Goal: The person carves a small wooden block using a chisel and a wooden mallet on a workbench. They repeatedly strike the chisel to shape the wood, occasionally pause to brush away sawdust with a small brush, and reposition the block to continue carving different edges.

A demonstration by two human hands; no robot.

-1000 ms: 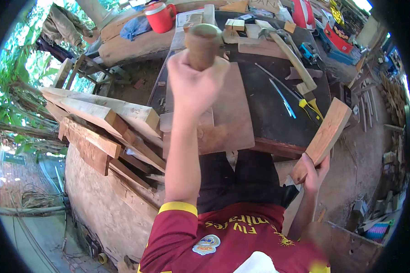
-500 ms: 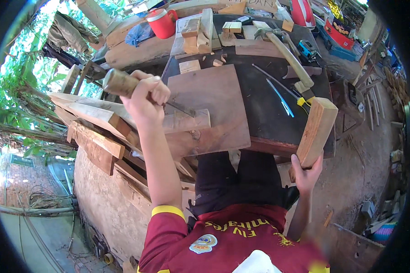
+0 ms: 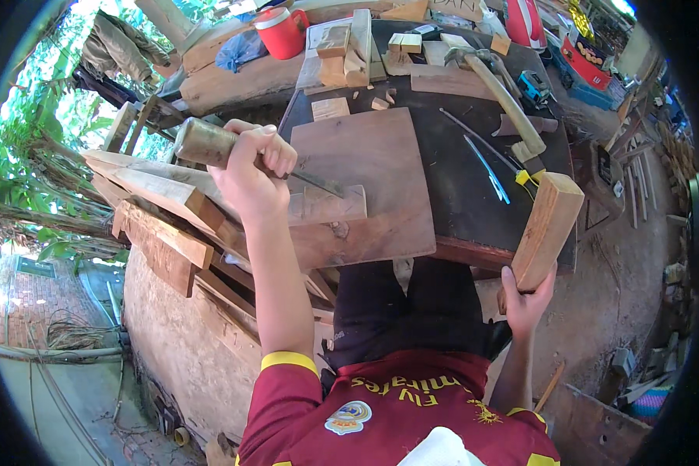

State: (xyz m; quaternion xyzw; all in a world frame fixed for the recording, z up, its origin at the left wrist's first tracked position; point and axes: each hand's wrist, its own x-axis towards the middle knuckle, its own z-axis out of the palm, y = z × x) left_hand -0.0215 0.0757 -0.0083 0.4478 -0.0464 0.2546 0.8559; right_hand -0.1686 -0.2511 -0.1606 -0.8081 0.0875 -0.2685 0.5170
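Observation:
My left hand is closed round a chisel with a thick wooden handle that points up and left. Its blade slants down to the right, with the tip at a small pale wood piece. That piece lies on a flat brown board, near the board's front edge. Off to the right, my right hand grips the lower end of a long squared wooden block. The block stands tilted beside the table's front right corner, apart from the chisel.
On the dark table lie a hammer, a blue pen, a yellow-handled tool and a tape measure. Wood offcuts and a red mug stand at the back. Stacked timber is at the left.
The whole view has shifted slightly. Both hands keep their grips, and the chisel and the block stay in nearly the same places over the table.

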